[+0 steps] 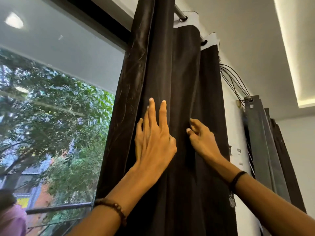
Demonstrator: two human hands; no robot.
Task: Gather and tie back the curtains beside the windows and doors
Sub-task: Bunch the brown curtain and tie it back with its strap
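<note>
By the window (51, 103), gathering the dark curtain (179, 74).
It hangs bunched from its rod (179, 12) against the white wall (234, 120), not yet tied. My left hand (154, 143) presses flat, fingers straight; my right hand (203, 141) pinches a fold. Next, I judge: bunch the pleats for tying.

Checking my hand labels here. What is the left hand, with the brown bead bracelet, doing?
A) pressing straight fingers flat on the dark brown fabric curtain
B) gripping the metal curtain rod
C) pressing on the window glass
A: the left hand lies with straight, spread fingers against the dark brown fabric curtain, curled round nothing.
</note>
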